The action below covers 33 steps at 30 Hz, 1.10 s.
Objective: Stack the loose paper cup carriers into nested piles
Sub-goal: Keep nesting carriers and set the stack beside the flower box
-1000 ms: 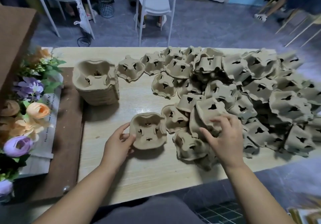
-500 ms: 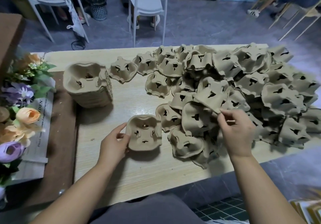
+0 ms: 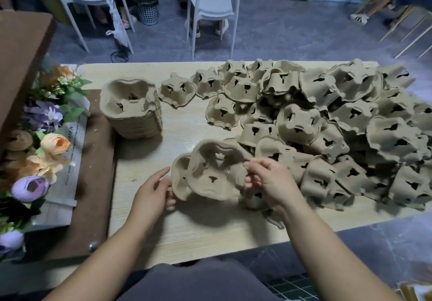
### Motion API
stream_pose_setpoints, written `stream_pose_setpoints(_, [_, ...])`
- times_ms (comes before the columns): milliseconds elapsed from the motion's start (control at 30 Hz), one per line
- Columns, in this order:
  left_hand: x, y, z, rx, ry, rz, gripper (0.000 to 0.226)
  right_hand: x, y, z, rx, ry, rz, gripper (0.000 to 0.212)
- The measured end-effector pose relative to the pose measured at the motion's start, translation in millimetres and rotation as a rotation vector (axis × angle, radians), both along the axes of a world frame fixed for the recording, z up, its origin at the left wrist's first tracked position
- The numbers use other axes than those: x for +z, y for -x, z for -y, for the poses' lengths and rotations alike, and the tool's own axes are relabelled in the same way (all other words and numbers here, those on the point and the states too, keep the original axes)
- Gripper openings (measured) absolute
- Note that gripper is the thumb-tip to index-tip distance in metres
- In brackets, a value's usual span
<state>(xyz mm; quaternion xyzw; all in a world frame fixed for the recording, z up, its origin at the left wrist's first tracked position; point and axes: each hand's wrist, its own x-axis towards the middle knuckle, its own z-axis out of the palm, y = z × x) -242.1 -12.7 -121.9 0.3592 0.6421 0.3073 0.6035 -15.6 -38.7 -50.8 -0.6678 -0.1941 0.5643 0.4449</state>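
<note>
A brown pulp cup carrier (image 3: 215, 172), cups facing up, hangs tilted just above a second carrier (image 3: 180, 179) that lies on the wooden table (image 3: 198, 228). My right hand (image 3: 268, 181) pinches the upper carrier by its right rim. My left hand (image 3: 152, 193) holds the left edge of the lower carrier. A large heap of loose carriers (image 3: 339, 132), mostly upside down, covers the right half of the table. A tall nested pile (image 3: 132, 109) stands at the back left.
Artificial flowers (image 3: 39, 141) on printed paper lie along a brown board (image 3: 93, 183) at the left. White chairs (image 3: 212, 8) and a small mesh bin (image 3: 147, 10) stand on the grey floor beyond the table. Seated people's feet show behind the chairs.
My right hand has pulled a carrier out of the heap, turned it cups up and carried it left over the carrier that my left hand holds.
</note>
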Motion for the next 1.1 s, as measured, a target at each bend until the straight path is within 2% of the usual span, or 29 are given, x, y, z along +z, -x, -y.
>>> stream_pose_setpoints(133, [7.3,-1.7,-1.9,0.068,0.055,0.080,0.028,-12.0,18.5,-11.6,0.129,0.033,0.022,0.012])
stream_pose_setpoints(300, [13.3,-1.6,-1.7,0.031,0.057,0.098,0.027,-17.9,27.3,-33.0,0.276,0.024,0.127,0.007])
stream_pose_setpoints(333, [12.5,-0.6,-1.5,0.022,0.045,0.091,0.024,-20.0,28.6,-36.7,0.295,0.018,0.168,0.004])
stream_pose_setpoints(400, [8.5,1.6,-1.4,-0.007,0.017,0.055,0.022,-26.8,29.5,-41.2,0.343,-0.008,0.319,0.017])
stream_pose_setpoints(500, [4.4,3.1,-0.2,-0.020,-0.008,0.021,0.034,-37.6,28.5,-38.2,0.470,-0.039,0.575,0.035])
stream_pose_setpoints(600, [4.4,1.5,0.1,-0.049,-0.027,0.015,0.038,-45.3,29.4,-27.4,0.609,-0.064,0.796,0.028])
stream_pose_setpoints(733, [1.1,-0.3,-0.8,-0.075,-0.046,0.005,0.039,-46.5,27.6,-18.0,0.694,-0.097,0.888,0.038])
stream_pose_setpoints(767, [-0.8,-1.2,-0.9,-0.078,-0.052,0.006,0.040,-44.4,24.8,-14.4,0.674,-0.140,0.902,0.038])
stream_pose_setpoints(833, [-4.1,-4.4,-1.4,-0.075,-0.054,0.012,0.041,-33.4,15.4,-2.7,0.489,-0.294,0.919,0.030])
stream_pose_setpoints(900, [-6.1,-8.7,-2.3,-0.070,-0.059,0.017,0.041,-23.5,-2.6,12.8,0.247,-0.422,1.061,0.022])
stream_pose_setpoints(933, [-6.5,-11.1,-2.6,-0.076,-0.066,0.014,0.041,-20.7,-13.3,19.7,0.159,-0.428,1.159,0.026])
stream_pose_setpoints(1000, [-6.6,-15.8,-2.4,-0.095,-0.078,0.010,0.041,-20.6,-33.3,28.9,0.091,-0.316,1.265,0.047])
stream_pose_setpoints(1100, [-7.0,-18.0,-2.2,-0.099,-0.074,0.010,0.041,-27.9,-41.2,27.3,0.168,-0.145,1.281,0.082])
